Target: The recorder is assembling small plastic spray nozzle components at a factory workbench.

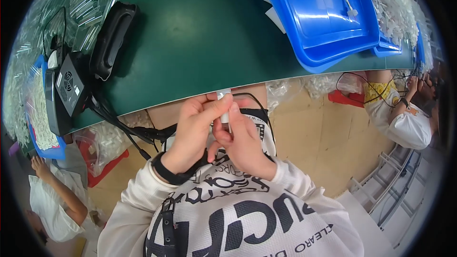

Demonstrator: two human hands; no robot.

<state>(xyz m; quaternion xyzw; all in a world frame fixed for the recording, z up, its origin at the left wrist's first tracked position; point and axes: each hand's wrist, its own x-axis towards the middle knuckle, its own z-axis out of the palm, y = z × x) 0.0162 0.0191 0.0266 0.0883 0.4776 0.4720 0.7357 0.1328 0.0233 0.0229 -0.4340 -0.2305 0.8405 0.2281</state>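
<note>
Just off the near edge of the green bench (200, 33), both hands meet over the lap around one small white plastic tube (223, 107): the left hand (193, 131) has its fingers clenched round the upper part, and the right hand (243, 142) pinches the lower end, where a thin stem seems to stick out. By the look of it the piece is mid-assembly, not yet set down; only one finished-looking white piece (349, 5) lies in the glossy blue plastic tray (323, 23) at far right, so most of the work seems left. Heaps of clear, slender tubes (81, 0) crowd the far left, and a similar pale pile (397, 4) lies beyond the tray. A matte black box with a vent (69, 88) and black cables (119, 123) sit at left.
</note>
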